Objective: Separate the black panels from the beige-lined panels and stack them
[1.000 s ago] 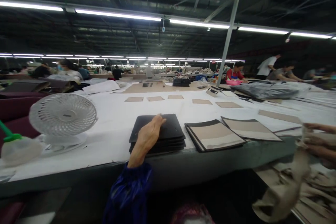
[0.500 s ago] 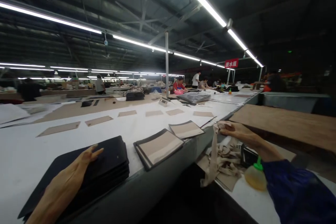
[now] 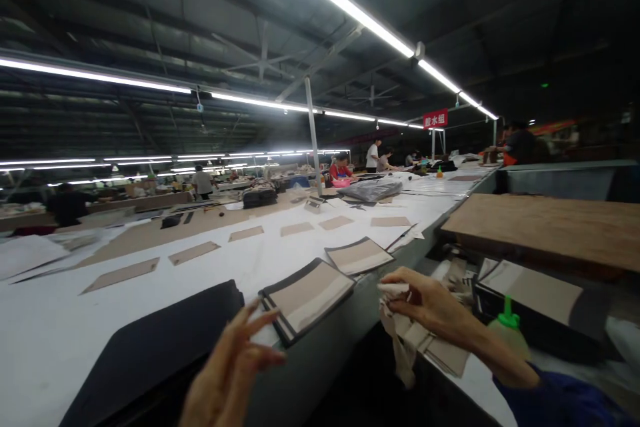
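My left hand [image 3: 227, 373] is raised above the near edge of the long white table [image 3: 60, 320], fingers spread, holding nothing. Just left of it lies a stack of black panels [image 3: 150, 347]. My right hand [image 3: 425, 300] is closed in a pinch on a strip of beige fabric [image 3: 397, 340] that hangs down over the gap between the tables. A black-and-beige panel stack [image 3: 307, 297] lies between the two hands, with a second one [image 3: 357, 255] beyond it.
Beige rectangles [image 3: 193, 252] dot the white table. A yellow glue bottle with a green cap [image 3: 509, 333], a dark box [image 3: 530, 310] and beige scraps [image 3: 440, 347] sit at the right, below a brown board [image 3: 550, 227]. A post [image 3: 313, 140] and seated workers [image 3: 340, 167] are farther back.
My left hand has lifted off the black stack and opened in the air. My right hand has drawn the beige strip nearer and left. The view has turned slightly right.
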`<state>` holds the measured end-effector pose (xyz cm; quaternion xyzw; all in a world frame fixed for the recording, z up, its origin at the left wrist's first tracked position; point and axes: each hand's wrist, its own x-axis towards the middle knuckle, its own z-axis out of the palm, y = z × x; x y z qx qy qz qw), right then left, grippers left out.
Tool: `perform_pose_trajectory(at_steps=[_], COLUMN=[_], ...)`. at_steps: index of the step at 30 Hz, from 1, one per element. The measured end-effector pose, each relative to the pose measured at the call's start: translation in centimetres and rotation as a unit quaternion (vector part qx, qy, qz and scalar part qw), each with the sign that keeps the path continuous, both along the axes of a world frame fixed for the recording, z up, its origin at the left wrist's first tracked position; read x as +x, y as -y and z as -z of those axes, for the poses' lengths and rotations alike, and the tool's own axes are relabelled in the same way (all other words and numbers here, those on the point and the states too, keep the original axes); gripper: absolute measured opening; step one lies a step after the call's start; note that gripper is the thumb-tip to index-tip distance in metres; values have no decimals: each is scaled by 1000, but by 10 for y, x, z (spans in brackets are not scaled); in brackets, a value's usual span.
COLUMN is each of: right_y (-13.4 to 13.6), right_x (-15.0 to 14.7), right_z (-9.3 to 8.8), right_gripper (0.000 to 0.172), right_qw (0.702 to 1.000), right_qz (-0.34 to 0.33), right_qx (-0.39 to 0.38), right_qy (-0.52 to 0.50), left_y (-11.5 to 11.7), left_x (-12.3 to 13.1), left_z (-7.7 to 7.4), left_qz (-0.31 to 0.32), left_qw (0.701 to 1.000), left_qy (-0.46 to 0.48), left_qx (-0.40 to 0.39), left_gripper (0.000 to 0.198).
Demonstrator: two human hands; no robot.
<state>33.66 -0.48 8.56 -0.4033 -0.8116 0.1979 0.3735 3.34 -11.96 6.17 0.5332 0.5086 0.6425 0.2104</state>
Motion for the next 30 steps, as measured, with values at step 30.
perform_pose_trajectory(at_steps=[30], right_y=[54], right_x=[0], right_z=[28], right_gripper=[69], right_qw=[928], right_qz=[-286], right_qx=[-193], right_qy=[-141], left_y=[-23], left_x=[102], left_z=[33], left_qz=[240], left_qw=[954], left_qy=[147], left_qx=[-100], left_gripper=[106])
